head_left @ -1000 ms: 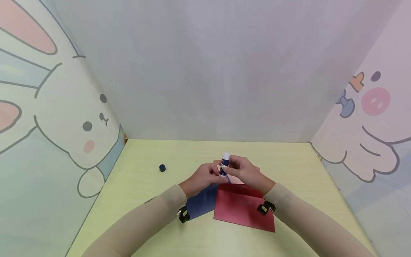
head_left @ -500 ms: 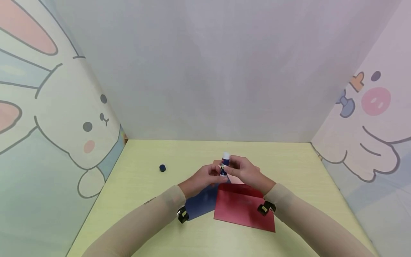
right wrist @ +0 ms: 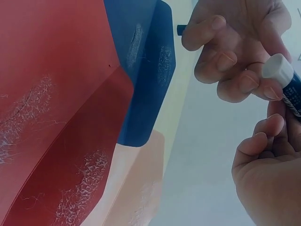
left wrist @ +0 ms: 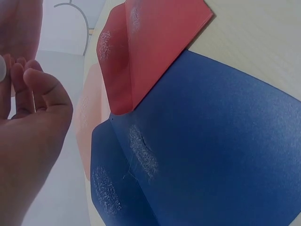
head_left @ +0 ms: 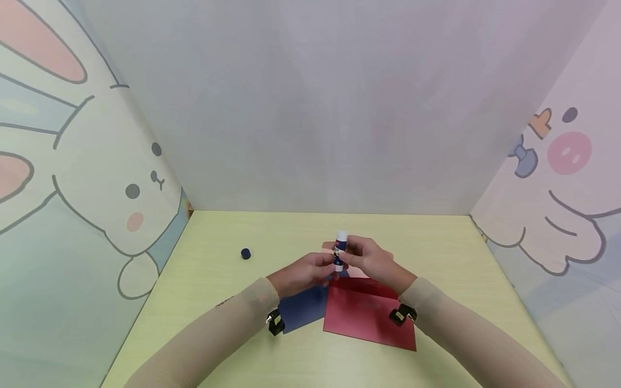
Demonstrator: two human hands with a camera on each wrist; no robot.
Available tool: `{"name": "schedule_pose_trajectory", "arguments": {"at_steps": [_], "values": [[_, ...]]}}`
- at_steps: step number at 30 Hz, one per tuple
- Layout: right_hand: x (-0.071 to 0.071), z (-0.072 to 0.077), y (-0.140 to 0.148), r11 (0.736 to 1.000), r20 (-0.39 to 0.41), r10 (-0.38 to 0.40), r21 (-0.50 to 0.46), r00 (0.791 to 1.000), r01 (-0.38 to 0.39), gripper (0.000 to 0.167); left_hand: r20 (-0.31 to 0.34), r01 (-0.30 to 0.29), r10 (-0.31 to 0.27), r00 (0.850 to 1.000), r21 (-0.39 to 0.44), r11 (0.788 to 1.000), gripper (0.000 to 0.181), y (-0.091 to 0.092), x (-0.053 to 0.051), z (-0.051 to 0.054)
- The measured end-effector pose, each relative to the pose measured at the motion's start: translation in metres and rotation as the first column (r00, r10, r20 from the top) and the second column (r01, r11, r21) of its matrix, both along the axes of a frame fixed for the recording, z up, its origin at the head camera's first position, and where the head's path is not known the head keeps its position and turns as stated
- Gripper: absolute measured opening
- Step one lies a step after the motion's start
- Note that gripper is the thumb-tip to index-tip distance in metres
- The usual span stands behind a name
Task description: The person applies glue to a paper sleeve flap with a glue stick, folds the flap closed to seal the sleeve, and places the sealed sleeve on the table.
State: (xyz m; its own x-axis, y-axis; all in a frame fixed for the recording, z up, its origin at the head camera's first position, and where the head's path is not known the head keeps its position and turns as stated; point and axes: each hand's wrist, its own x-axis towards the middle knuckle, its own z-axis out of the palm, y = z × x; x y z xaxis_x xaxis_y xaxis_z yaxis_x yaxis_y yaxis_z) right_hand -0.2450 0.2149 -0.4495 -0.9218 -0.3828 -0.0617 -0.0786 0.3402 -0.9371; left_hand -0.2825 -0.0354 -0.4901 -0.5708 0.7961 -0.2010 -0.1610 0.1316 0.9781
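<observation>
A glue stick, dark blue with white ends, stands nearly upright above the paper envelopes in the head view. My right hand holds its body between thumb and fingers. From the other side, my left hand pinches the white base with thumb and forefinger, its other fingers loosely bent. Beneath the hands lie a red envelope, a blue envelope and a pale pink envelope, their flaps unfolded. Rough whitish patches mark the flaps, and also the bodies of the red and blue ones.
A small dark blue cap lies apart on the pale yellow table, left of the envelopes. Behind stands a plain grey wall, with cartoon-printed panels on both sides. Small black cameras sit at both wrists.
My left hand has shifted slightly and turned its fingers about the glue stick's base, its thumb and fingertips now lying differently. The right hand, glue stick and envelopes stay nearly in place.
</observation>
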Motion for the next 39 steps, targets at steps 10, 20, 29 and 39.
{"name": "schedule_pose_trajectory", "arguments": {"at_steps": [10,20,29,39], "values": [[0.0012,-0.0009,-0.0025,1.0,-0.007,0.0,0.01,1.0,0.0,0.037,-0.103,-0.108,0.105,0.989,-0.023,0.994,0.019,0.0052,0.006,0.0028],[0.0014,-0.0019,-0.0041,1.0,-0.013,-0.007,-0.001,1.0,0.007,0.036,-0.133,-0.167,0.163,0.978,-0.023,0.986,0.03,0.0099,0.008,0.0026],[0.0015,-0.0011,-0.0044,1.0,0.003,-0.008,0.008,1.0,0.008,0.036,-0.133,-0.17,0.167,0.977,-0.014,0.985,0.034,0.0097,0.0072,0.0015],[-0.0011,-0.0007,-0.0031,1.0,-0.011,0.004,0.015,1.0,-0.003,0.031,-0.113,-0.137,0.132,0.985,-0.034,0.99,0.016,0.0092,0.0061,0.0017]]}}
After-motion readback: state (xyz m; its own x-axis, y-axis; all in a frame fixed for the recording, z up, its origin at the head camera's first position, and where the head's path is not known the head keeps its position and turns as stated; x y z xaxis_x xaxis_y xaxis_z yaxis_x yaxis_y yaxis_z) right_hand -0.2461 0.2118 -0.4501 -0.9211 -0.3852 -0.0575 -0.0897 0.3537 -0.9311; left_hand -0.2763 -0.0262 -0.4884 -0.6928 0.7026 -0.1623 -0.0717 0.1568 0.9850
